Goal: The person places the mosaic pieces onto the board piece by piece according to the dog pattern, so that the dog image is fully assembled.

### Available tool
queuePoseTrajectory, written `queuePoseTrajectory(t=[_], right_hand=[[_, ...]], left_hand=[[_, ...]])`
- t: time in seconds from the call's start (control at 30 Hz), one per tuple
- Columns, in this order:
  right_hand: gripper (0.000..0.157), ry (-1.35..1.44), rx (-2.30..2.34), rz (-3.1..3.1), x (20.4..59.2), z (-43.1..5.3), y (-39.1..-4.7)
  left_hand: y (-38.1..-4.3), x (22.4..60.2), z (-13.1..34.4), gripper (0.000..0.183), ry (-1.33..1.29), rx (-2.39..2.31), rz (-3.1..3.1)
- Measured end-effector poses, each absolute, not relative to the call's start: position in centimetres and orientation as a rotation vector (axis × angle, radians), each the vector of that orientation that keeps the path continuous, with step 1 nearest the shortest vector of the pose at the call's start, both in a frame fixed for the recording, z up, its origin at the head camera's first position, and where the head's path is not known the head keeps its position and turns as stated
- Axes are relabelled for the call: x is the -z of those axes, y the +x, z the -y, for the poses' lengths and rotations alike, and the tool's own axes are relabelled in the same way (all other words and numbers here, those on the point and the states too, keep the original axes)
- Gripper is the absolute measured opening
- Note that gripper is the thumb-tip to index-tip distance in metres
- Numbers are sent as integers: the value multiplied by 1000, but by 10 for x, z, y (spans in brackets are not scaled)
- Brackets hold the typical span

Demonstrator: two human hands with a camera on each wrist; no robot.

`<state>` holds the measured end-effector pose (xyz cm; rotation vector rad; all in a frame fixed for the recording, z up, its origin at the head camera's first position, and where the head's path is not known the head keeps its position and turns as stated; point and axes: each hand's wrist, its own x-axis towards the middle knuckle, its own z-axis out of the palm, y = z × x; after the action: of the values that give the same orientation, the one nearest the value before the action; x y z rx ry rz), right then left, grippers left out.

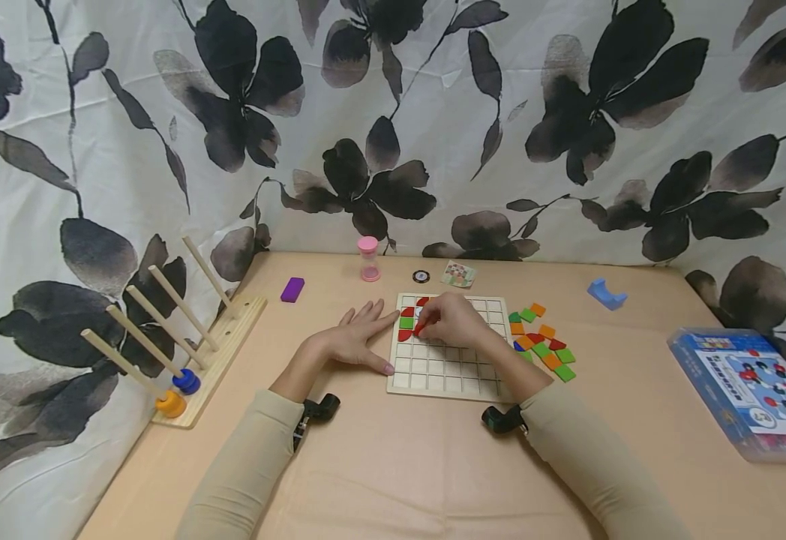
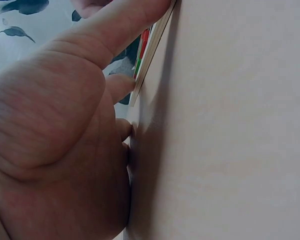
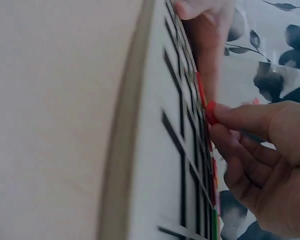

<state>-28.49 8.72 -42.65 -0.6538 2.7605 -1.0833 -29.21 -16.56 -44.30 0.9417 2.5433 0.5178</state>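
Note:
A pale wooden board (image 1: 443,379) with a black grid lies flat on the table. My left hand (image 1: 355,337) rests at its left side, fingers spread, thumb and index fingertip touching the edge. My right hand (image 1: 457,322) is over the board's upper left area. Between thumb and fingers it pinches a small red tile (image 3: 211,113), close to the grid. Beside that hand, a green tile (image 1: 406,323) and a red tile (image 1: 405,335) with a curved side occupy squares in the left columns. Part of the upper grid is hidden under the right hand.
Loose coloured tiles (image 1: 548,360) are scattered right of the board. Behind it stand a pink sand timer (image 1: 369,259), a round black token (image 1: 421,277) and a picture card (image 1: 459,274). A pegged wooden rack (image 1: 231,330) is left; a clear plastic case (image 1: 751,397) sits right.

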Motion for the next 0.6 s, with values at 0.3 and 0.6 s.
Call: queuePoseTrajectory(t=[0.3, 0.6], right_hand=[[13, -619, 825, -2905, 432, -83, -279], [16, -803, 520, -3029, 428, -78, -267]], left_hand=[[-292, 444, 166, 110, 945, -503, -2542], [-292, 445, 168, 110, 938, -500, -2546]])
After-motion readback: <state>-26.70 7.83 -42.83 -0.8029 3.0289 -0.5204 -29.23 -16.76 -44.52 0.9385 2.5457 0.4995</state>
